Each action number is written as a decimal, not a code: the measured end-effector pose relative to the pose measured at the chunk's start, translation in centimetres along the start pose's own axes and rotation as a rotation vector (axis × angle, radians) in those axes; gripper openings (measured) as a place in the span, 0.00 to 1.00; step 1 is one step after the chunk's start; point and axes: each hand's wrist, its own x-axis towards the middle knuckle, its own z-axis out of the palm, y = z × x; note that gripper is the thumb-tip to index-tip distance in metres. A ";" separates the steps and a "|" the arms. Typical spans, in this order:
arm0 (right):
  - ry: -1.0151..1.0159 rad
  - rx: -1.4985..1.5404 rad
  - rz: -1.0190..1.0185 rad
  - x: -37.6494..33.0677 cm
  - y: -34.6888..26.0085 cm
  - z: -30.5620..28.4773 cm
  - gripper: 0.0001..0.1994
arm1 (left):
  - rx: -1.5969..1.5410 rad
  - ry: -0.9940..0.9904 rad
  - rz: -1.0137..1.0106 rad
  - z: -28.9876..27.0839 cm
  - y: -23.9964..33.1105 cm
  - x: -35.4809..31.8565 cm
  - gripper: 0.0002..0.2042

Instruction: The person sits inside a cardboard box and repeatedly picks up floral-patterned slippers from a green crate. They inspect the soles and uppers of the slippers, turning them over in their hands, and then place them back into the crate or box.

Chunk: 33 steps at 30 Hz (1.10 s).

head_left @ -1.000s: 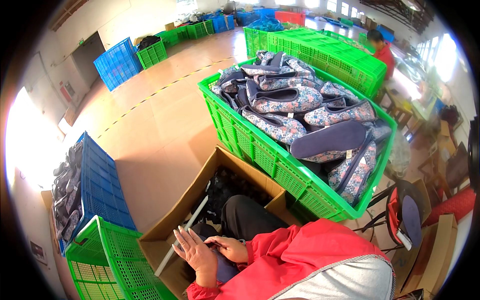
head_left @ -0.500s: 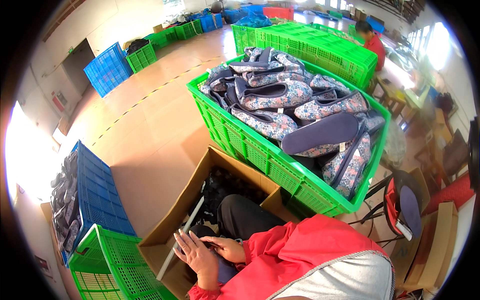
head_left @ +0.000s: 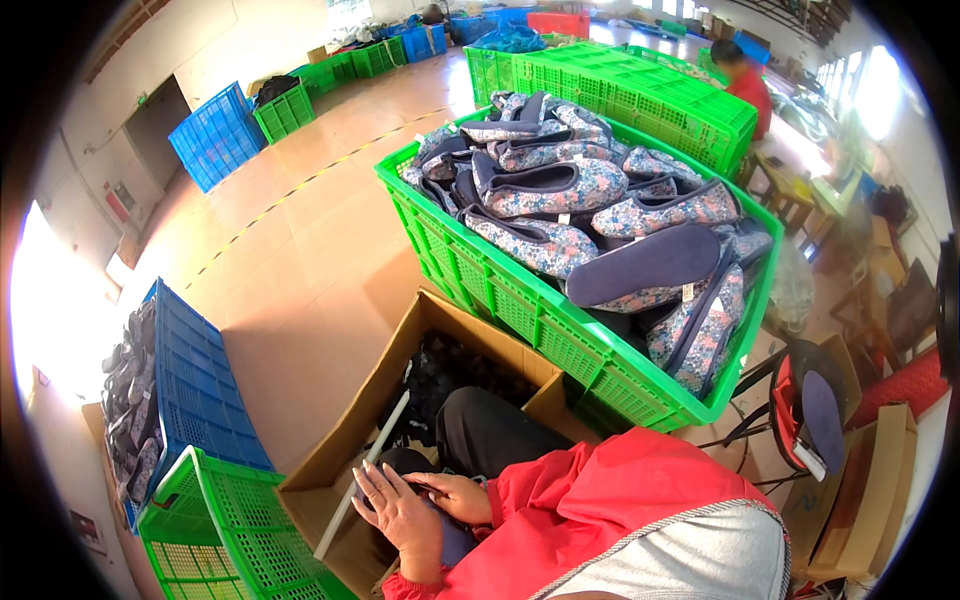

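Low in the view, my left hand [head_left: 402,518] has its fingers stretched out, slightly apart, pointing up and away. My right hand [head_left: 458,497] is just beside it, its fingers bent over a dark blue-purple item [head_left: 457,543] in my lap. Most of that item is hidden by my hands and the red sleeves, so its kind does not show. Beyond my knee stands a green crate [head_left: 520,312] heaped with floral slippers [head_left: 555,188]; one slipper lies with its dark sole [head_left: 645,265] up.
An open cardboard box [head_left: 355,415] with black stuff in it is by my legs, a white rod [head_left: 365,470] across it. At left are a blue crate [head_left: 205,385] of dark slippers and a green crate [head_left: 255,520]. A person in red [head_left: 750,90] is far right.
Almost nothing differs. My left hand has shifted very slightly to the right, while my right hand keeps its place.
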 end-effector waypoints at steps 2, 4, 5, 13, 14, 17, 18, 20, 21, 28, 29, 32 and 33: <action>-0.064 -0.059 -0.025 -0.2 0.2 -0.2 0.24 | -0.010 0.004 -0.037 0.1 -0.2 0.1 0.31; -0.165 -0.091 -0.055 -0.7 1.2 -0.2 0.23 | 0.024 0.024 -0.052 0.2 -0.9 0.5 0.33; -0.136 -0.004 -0.037 -0.8 1.7 0.2 0.23 | -0.001 0.002 -0.069 0.1 -1.0 0.5 0.33; -0.074 0.097 0.014 -0.2 0.7 0.6 0.24 | 0.006 0.008 -0.038 0.4 -0.4 -0.2 0.27; -0.106 0.071 0.025 -0.3 1.0 0.3 0.24 | -0.006 0.016 -0.049 0.7 -0.5 -0.1 0.27; -0.129 0.140 0.004 -0.4 2.0 0.4 0.23 | -0.007 -0.034 -0.071 0.3 -0.5 -0.1 0.28; -0.125 0.189 -0.010 -0.3 1.9 0.6 0.23 | -0.001 -0.065 -0.078 0.1 -0.6 -0.2 0.29; -0.045 0.299 0.054 -0.4 1.6 1.0 0.22 | -0.026 -0.031 -0.047 0.5 -0.7 -0.6 0.28; -0.003 0.354 0.087 -0.5 1.2 1.1 0.22 | -0.040 -0.015 -0.030 0.5 -0.7 -0.8 0.28; -0.163 0.184 0.057 -0.3 2.7 0.5 0.23 | -0.048 -0.013 -0.048 0.2 -0.8 -0.7 0.28; -0.166 0.220 0.051 -0.4 2.6 0.6 0.23 | -0.046 -0.011 -0.056 0.3 -1.0 -0.7 0.28; -0.072 0.269 0.057 -0.4 1.3 1.0 0.24 | -0.056 -0.027 -0.026 0.0 -0.8 -0.8 0.28; -0.024 0.275 0.061 -0.4 0.9 1.1 0.24 | -0.061 -0.034 -0.007 -0.3 -0.7 -0.8 0.28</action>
